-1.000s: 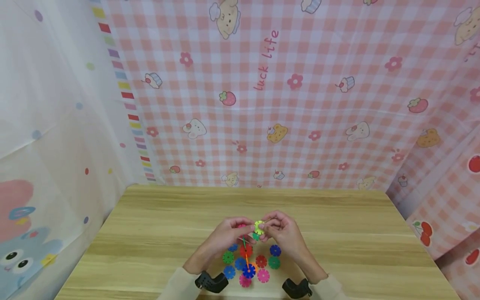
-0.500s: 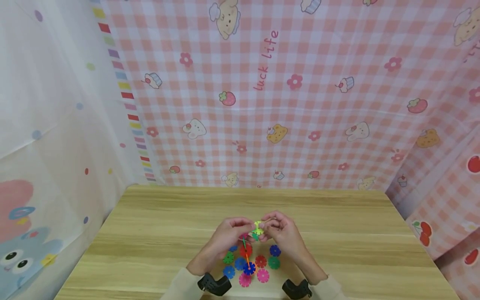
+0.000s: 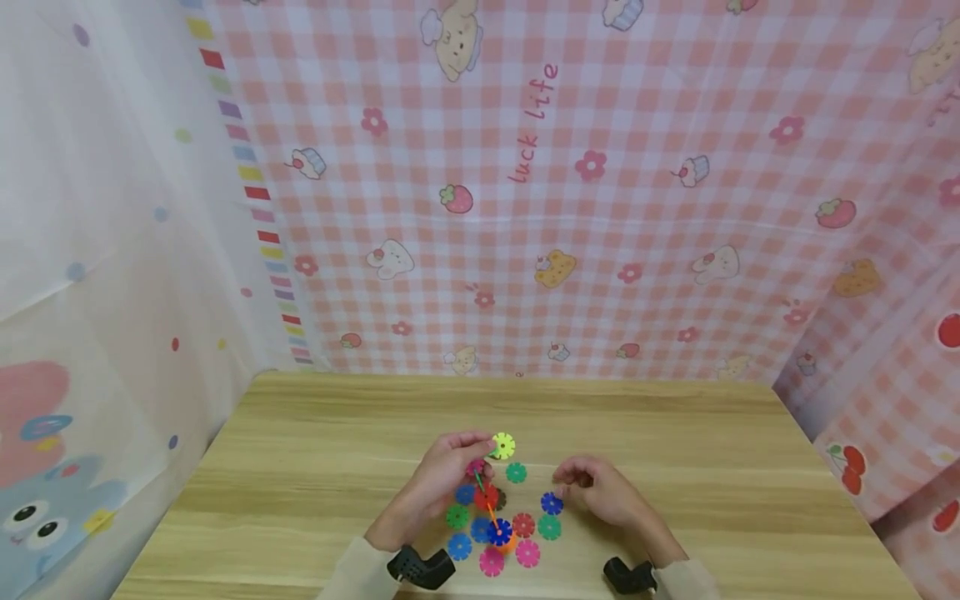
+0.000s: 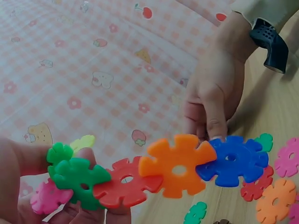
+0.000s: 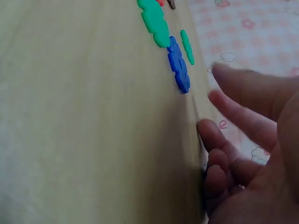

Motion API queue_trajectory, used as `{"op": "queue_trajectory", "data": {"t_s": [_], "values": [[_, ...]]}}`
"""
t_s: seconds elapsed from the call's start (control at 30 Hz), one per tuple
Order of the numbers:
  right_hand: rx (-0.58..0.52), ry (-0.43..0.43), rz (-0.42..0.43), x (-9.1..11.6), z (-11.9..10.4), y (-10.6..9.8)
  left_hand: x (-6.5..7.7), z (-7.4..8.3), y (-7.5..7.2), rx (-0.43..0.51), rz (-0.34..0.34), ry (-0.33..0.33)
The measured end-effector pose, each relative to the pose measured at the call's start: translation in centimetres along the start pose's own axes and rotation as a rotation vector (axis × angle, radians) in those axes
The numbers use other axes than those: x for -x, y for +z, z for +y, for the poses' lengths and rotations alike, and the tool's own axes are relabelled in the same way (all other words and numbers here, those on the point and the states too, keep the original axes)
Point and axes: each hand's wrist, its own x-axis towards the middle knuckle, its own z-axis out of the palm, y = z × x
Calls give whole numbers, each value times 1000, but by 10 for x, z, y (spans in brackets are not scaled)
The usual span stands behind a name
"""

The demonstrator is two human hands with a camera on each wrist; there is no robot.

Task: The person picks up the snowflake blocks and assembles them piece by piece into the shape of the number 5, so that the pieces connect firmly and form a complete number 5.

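Observation:
My left hand (image 3: 438, 475) pinches one end of a chain of interlocking plastic snowflake discs. In the left wrist view the chain runs from a blue disc (image 4: 231, 172) through an orange disc (image 4: 180, 149) and a red disc (image 4: 114, 192) to a green disc (image 4: 72, 172) at the fingers. A pink disc (image 4: 49, 196), a small green disc (image 4: 60, 153) and a yellow disc (image 3: 505, 447) cluster there too, partly hidden by the hand. My right hand (image 3: 606, 492) holds nothing, its fingers loosely bent beside a loose dark blue disc (image 5: 176, 63) on the table.
Several loose discs lie under and around the chain, among them a teal disc (image 3: 516, 472), a pink disc (image 3: 528, 553) and a light blue disc (image 3: 460, 547). The wooden table (image 3: 337, 433) ends at a checked cloth (image 3: 480, 250) behind it.
My right hand has let go of the yellow disc and moved right and down towards the loose blue disc. My left hand, with the chain, has shifted slightly left.

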Motion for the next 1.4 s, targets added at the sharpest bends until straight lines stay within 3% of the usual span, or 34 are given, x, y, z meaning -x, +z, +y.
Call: {"op": "queue_trajectory", "data": {"t_s": [0.23, 0.83, 1.07, 1.4], "values": [[22, -68, -80, -2, 9, 4, 3, 0, -1, 5, 9, 9], [73, -56, -62, -4, 14, 7, 1, -2, -7, 34, 63, 9], [73, -82, -50, -2, 8, 7, 1, -4, -8, 84, 48, 12], [33, -44, -68, -2, 11, 5, 2, -1, -6, 58, 30, 17]]}}
